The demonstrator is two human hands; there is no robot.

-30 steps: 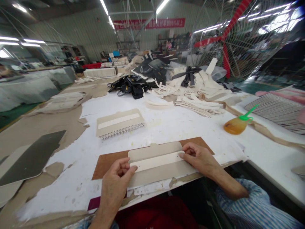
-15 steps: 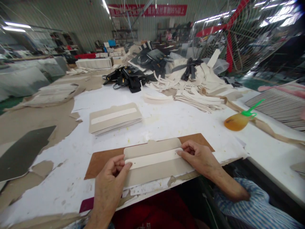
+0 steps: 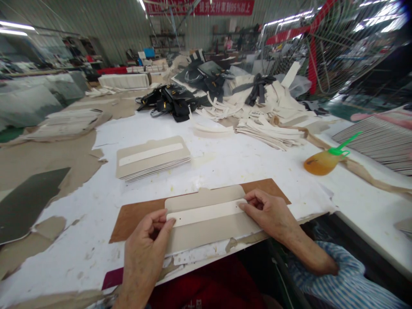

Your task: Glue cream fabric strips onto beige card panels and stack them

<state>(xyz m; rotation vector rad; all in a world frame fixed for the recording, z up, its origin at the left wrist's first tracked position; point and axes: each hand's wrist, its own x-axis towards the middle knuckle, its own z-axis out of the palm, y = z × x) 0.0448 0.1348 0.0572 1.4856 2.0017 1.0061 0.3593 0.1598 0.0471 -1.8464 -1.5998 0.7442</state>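
A grey card panel lies on a brown board at the table's near edge. Across the panel runs a white strip. My left hand pinches the strip's left end between thumb and fingers. At the strip's right end my right hand presses with its fingertips. Both hands rest on the panel.
A stack of matching grey panels with white strips sits behind the board. An amber squeeze bottle with a green nozzle lies at the right. Black bags, heaps of white strips and a fan guard stand farther back.
The view has tilted and shifted slightly. Both hands stay on the ends of the white strip, which remains lying across the panel.
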